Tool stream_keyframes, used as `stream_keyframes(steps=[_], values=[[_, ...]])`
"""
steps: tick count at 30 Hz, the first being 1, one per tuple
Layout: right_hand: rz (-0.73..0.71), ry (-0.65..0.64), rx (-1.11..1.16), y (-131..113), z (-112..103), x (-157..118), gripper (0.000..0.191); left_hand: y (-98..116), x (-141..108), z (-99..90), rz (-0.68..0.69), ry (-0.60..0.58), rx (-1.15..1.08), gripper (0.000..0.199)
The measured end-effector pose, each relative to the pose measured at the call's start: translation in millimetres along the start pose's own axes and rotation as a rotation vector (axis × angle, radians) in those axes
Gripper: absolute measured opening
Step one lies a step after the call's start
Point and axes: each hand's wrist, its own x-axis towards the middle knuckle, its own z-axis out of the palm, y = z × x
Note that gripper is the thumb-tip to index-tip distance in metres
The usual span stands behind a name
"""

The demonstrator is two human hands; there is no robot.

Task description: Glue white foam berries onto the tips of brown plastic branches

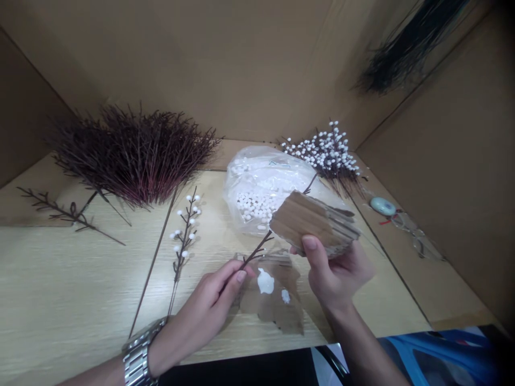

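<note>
My left hand (pixel 215 295) pinches a bare brown artificial twig (pixel 257 249) near its lower part. The twig slants up to the right and passes behind a piece of corrugated cardboard (pixel 306 220). That piece is gripped in my right hand (pixel 338 271), thumb on its near face. Below, on the table, lies another torn cardboard piece (pixel 281 316) bearing a large and a small blob of white glue (pixel 265 281). Just behind the hands sits a clear plastic bag (pixel 257 177) of small white balls. A twig with white balls (pixel 185 233) lies left of my left hand.
Dark bare twigs (pixel 137 155) are heaped at the back left, with a loose twig (pixel 72 214) before them. White-berried twigs (pixel 322 153) lie at the back right. Glasses (pixel 414 233) and a pale green oval object (pixel 382 206) rest at right. Cardboard walls (pixel 241 64) surround the table.
</note>
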Motion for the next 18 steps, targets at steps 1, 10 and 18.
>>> stream_keyframes(steps=[1,10,18], values=[[-0.002,0.001,-0.002,0.1,0.1,-0.1,0.017,-0.5,-0.2,-0.3,0.003,0.001,0.003,0.028],[-0.088,-0.012,-0.044,0.3,-3.0,2.4,0.013,-1.9,-0.6,-0.3,-0.018,-0.001,0.015,0.029],[-0.079,0.121,0.039,10.6,-3.3,-3.6,0.017,-1.8,0.2,-0.9,-0.024,0.002,0.036,0.032]])
